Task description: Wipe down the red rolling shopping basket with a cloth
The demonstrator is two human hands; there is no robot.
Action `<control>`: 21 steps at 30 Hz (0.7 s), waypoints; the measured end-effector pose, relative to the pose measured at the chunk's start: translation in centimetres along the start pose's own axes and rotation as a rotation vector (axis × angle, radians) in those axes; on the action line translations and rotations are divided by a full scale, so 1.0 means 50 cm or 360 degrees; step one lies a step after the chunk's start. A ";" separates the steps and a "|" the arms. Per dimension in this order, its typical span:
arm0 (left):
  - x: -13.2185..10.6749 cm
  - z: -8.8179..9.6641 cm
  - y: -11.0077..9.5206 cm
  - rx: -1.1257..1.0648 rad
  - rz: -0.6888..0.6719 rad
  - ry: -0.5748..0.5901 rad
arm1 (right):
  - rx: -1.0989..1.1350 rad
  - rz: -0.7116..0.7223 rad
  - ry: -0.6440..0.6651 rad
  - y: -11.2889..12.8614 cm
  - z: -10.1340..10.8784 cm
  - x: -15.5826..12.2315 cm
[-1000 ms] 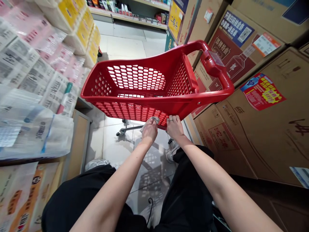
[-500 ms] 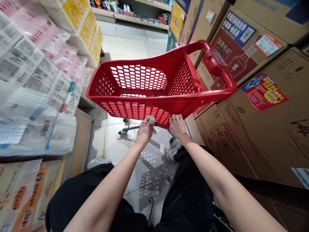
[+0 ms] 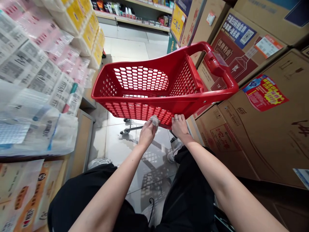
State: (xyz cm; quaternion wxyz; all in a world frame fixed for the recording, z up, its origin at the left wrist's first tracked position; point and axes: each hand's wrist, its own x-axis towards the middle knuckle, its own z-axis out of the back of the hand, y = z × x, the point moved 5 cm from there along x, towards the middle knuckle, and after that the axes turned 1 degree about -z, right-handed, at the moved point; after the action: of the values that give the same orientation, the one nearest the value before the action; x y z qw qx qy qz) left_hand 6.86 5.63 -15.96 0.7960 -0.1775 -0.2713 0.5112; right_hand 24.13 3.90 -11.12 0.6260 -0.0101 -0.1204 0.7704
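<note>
Along a supermarket aisle, tall stacks of brown cardboard cartons (image 3: 265, 135) fill the view from one to five o'clock, with a red-and-yellow promotional sticker (image 3: 265, 92) on one of them. Plastic-wrapped packs of tissue (image 3: 29, 64) rise from seven to eleven o'clock. A goods shelf (image 3: 131, 20) crosses the far end at twelve o'clock, beyond the tiled floor (image 3: 127, 48).

At the centre, a red plastic shopping basket (image 3: 154, 99) tilts across the view, its perforated bottom facing up and away, its grip handle (image 3: 218, 66) at two o'clock. Beneath it, at nine o'clock from the hands, lies a metal cart frame with a small caster (image 3: 127, 130).

Both hands sit at six o'clock, close together on the basket's lower mesh edge. The left hand (image 3: 147, 133) is closed around a crumpled pale wad (image 3: 154, 120), its material too unclear to tell, pressing it against the mesh. The right hand (image 3: 180, 126) curls its fingers (image 3: 178, 118) over the edge, gripping the basket just beside the left.
</note>
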 end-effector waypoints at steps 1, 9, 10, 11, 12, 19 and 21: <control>0.006 0.005 -0.005 0.0024 0.0037 -0.0015 | 0.0003 0.0006 0.0004 0.002 0.000 0.000; 0.042 0.002 -0.034 0.0116 0.0207 0.0055 | -0.0019 0.0027 -0.0043 0.014 0.006 0.001; 0.032 -0.001 -0.032 0.0093 0.0169 0.0076 | -0.0013 0.0023 -0.0043 0.013 0.006 0.001; 0.019 -0.003 -0.029 0.0066 0.0120 0.0106 | -0.0006 0.0023 -0.0040 0.012 0.005 0.000; 0.006 -0.004 -0.026 0.0040 0.0077 0.0131 | 0.0001 0.0024 -0.0037 0.010 0.005 0.000; -0.004 0.034 -0.016 -0.0002 0.0087 -0.0114 | -0.0004 0.0054 -0.0031 0.014 0.003 -0.002; 0.023 0.038 -0.025 0.0043 0.0098 -0.0091 | -0.0013 0.0063 -0.0015 0.018 0.005 -0.002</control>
State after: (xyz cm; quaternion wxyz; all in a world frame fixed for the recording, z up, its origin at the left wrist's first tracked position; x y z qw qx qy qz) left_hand 6.98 6.18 -13.47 0.7740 -0.1604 -0.2814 0.5440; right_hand 23.22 3.60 -11.09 0.6101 -0.0115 -0.1262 0.7821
